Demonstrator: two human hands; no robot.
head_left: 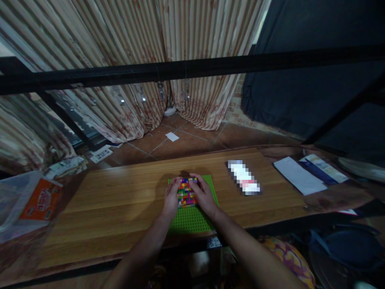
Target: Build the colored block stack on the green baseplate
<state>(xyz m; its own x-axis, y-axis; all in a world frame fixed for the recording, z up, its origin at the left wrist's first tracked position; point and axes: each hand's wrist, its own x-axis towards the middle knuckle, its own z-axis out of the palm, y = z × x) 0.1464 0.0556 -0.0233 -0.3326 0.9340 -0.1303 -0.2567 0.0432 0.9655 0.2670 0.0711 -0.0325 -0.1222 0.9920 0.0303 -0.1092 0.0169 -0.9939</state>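
Note:
A block of many small coloured building bricks point(187, 195) lies over the upper part of a green studded baseplate point(192, 220). My left hand point(172, 194) grips the block's left side, its thumb near the top left corner. On the opposite side, my right hand point(203, 193) is closed around the right edge, with its thumb on the bricks. The fingertips behind the block are partly hidden. Whether the block touches the baseplate or is held just above it, I cannot tell.
The wooden table point(120, 200) carries a blurred-out flat item point(244, 177) to the right. White papers point(299, 174) lie further right. At the left stands a clear plastic box point(18, 200) with an orange label. A dark metal bar point(180, 69) crosses before striped curtains point(129, 40).

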